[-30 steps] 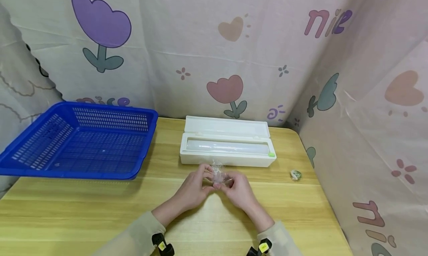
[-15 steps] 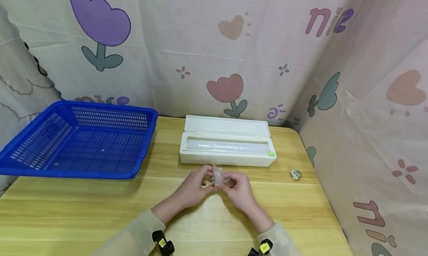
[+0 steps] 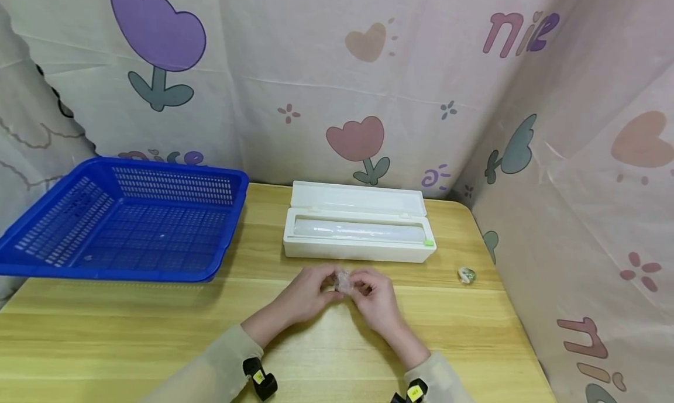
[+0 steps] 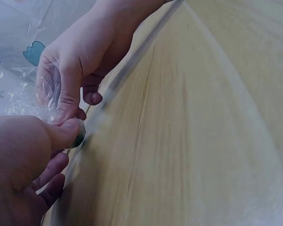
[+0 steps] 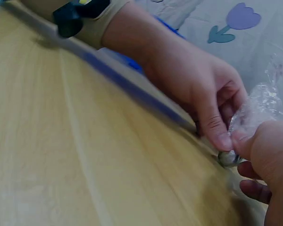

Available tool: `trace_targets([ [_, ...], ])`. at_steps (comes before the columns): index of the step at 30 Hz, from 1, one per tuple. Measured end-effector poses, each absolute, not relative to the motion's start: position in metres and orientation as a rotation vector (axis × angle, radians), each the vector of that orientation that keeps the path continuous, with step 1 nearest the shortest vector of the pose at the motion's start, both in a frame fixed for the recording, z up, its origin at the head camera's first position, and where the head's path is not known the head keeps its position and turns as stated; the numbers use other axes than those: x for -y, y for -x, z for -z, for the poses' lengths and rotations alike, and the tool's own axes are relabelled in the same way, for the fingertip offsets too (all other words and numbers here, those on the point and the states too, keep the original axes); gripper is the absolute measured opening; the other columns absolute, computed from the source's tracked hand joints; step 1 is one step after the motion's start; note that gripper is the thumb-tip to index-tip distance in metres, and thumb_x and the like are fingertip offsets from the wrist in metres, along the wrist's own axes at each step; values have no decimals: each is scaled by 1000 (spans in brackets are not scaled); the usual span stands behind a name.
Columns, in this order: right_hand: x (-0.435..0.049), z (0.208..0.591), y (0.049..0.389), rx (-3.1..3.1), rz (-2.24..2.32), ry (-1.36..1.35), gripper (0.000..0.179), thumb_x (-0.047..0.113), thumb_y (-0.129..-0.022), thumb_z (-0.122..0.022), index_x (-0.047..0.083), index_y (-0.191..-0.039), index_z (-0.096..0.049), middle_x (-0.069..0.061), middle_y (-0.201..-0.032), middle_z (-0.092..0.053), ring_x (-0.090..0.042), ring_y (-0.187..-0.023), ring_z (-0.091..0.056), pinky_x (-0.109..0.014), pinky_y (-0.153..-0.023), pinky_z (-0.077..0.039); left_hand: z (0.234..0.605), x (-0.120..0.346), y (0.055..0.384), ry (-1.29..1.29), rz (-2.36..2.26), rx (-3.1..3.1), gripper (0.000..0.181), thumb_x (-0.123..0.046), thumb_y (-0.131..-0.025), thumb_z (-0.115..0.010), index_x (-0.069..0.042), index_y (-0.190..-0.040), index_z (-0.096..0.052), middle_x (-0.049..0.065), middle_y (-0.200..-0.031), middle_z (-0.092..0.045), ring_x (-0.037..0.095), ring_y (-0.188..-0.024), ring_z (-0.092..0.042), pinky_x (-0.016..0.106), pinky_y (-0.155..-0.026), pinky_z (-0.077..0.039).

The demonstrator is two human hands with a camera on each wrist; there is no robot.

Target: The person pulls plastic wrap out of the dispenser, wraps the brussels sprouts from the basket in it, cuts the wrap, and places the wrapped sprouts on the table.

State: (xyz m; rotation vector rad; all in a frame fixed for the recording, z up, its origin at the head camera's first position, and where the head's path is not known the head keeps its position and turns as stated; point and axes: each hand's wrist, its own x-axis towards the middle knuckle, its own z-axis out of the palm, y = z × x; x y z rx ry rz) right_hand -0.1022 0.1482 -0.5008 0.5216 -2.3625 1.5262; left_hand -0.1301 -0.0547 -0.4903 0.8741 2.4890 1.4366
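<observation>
In the head view, my left hand and right hand meet at the middle of the table. Between their fingertips they pinch a small bundle of clear cling film. Something small, round, dark green and whitish sits at the bottom of that film in the right wrist view; its kind cannot be told. Crumpled film sticks up above the fingers there. Just beyond the hands stands a white cling film box, its lid raised, with the film roll inside.
A blue plastic basket stands at the left of the wooden table. To the right lies another small film-wrapped green and white piece. A printed curtain hangs behind and along the right side.
The film that stood up above the fingers is now gathered lower and tighter between them. My left fingers have come in closer around the bundle. Box, basket and wrapped piece stay put.
</observation>
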Motion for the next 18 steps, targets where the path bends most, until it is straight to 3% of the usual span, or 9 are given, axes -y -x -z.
trace_targets([
  [4, -148, 498, 100, 2366, -1550, -550, 31, -18, -82, -79, 10, -97, -81, 1, -98, -77, -15, -76, -66, -27, -63, -57, 489, 55, 132, -870, -1390, -2514, 17, -21, -92, -85, -20, -108, -77, -13, -101, -72, 8, -93, -67, 34, -86, -57],
  [10, -147, 499, 96, 2296, -1679, -531, 26, -16, -82, -81, 3, -98, -72, -9, -85, -73, -15, -64, -61, -27, -54, -54, 488, 55, 132, -825, -1300, -2584, 6, -29, -89, -88, -27, -90, -82, -22, -89, -70, 6, -85, -63, 34, -81, -52],
  [18, -144, 496, 97, 2351, -1841, -260, 18, -8, -86, -82, 2, -94, -70, -7, -80, -74, -15, -63, -65, -26, -59, -57, 490, 53, 126, -723, -1344, -2577, 6, -29, -87, -89, -25, -91, -86, -22, -85, -70, 8, -86, -60, 37, -84, -49],
])
